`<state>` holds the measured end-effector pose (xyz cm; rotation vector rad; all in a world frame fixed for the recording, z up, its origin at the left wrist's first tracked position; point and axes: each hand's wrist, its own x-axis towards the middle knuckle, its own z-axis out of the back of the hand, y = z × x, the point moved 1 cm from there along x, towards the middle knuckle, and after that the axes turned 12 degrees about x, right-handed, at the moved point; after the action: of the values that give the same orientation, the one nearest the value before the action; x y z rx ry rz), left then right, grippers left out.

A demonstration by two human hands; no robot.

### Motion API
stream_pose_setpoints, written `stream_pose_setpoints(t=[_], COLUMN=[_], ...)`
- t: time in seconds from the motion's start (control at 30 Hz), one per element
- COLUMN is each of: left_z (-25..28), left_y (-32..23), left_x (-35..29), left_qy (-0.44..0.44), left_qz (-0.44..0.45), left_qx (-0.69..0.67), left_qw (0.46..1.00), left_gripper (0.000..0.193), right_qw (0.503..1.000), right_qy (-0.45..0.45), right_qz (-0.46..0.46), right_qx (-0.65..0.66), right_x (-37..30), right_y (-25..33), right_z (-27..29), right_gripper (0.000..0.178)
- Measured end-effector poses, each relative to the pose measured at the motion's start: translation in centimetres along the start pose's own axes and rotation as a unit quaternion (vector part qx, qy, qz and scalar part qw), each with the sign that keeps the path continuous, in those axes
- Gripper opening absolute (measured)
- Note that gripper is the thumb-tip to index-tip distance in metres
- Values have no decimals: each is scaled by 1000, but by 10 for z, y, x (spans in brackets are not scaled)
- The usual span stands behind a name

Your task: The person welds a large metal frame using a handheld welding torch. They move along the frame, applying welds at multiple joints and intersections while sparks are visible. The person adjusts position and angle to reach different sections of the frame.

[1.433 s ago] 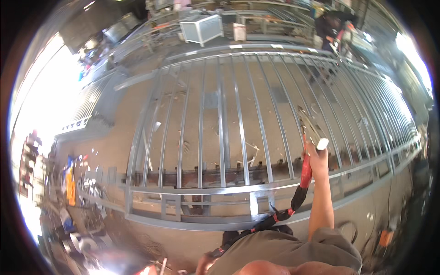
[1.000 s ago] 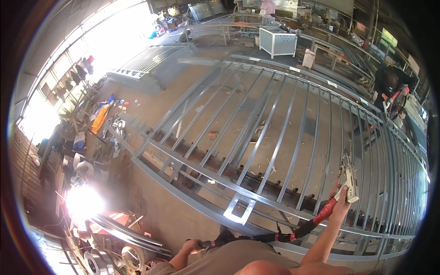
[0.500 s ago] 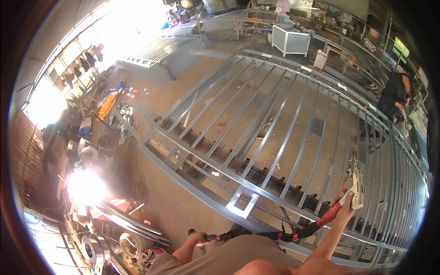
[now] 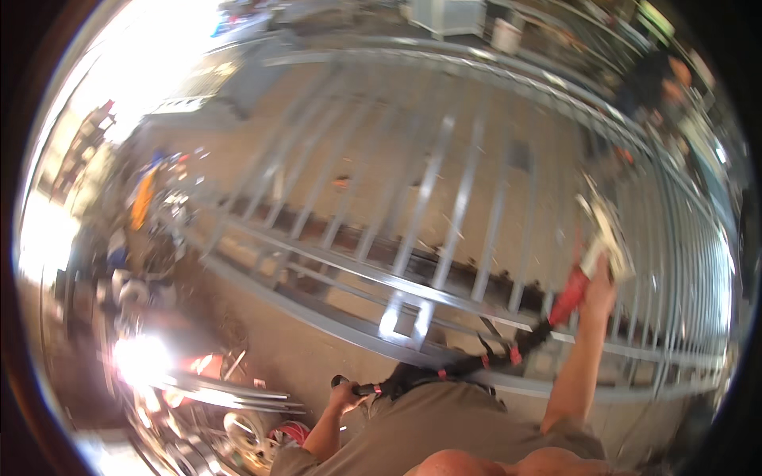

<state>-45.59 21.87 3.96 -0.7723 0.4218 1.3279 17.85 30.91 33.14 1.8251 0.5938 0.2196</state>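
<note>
My right hand (image 4: 599, 289) is closed at the red-and-pale grip of a long tool (image 4: 605, 234), raised over the barred metal frame (image 4: 397, 279). The tool's pale upper end is blurred, and I cannot tell its exact kind. From its red sleeve a black cable (image 4: 541, 332) with red bands runs down left across my waist. At the lower middle, my left hand (image 4: 344, 394) is wrapped round a black, rod-like piece with a rounded end (image 4: 339, 381), beside the cable. A small square bracket (image 4: 406, 319) sits on the frame's near rail.
Very bright light (image 4: 143, 357) glares at the left, by metal tubes (image 4: 230, 389) and clutter. An orange-yellow item (image 4: 143, 198) lies among scrap. Another person (image 4: 655, 87) stands at the far right beyond the frame. A grey cabinet (image 4: 448, 16) stands at the back.
The view has shifted and blurred, with the frame sitting higher and further left in it. My right hand and its tool appear higher. Both hands keep their hold.
</note>
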Motion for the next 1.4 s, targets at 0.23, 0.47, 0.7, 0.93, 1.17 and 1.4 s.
stream_pose_setpoints(t=[0.23,0.47,0.7,0.93,1.17,1.4], left_z=[19,55,77,105,103,101], left_y=[-49,-134,-181,-226,-239,-243], left_x=[-12,-43,-33,-20,-16,-13], left_qy=[-49,-23,-7,-32,7,24], left_qz=[47,66,95,144,164,159], left_qx=[-78,-83,-123,-170,-186,-159], left_qw=[995,994,988,974,969,974], left_gripper=[40,39,30,34,31,32], right_qw=[993,982,957,954,955,956], right_qy=[107,106,108,101,118,115], right_qz=[-27,-151,-243,-250,-249,-255], right_qx=[39,33,114,132,110,85], right_x=[96,234,334,373,376,373], right_y=[-16,-92,-160,-190,-190,-183], right_z=[-76,-97,-113,-131,-133,-138], right_gripper=[43,45,41,46,50,36])
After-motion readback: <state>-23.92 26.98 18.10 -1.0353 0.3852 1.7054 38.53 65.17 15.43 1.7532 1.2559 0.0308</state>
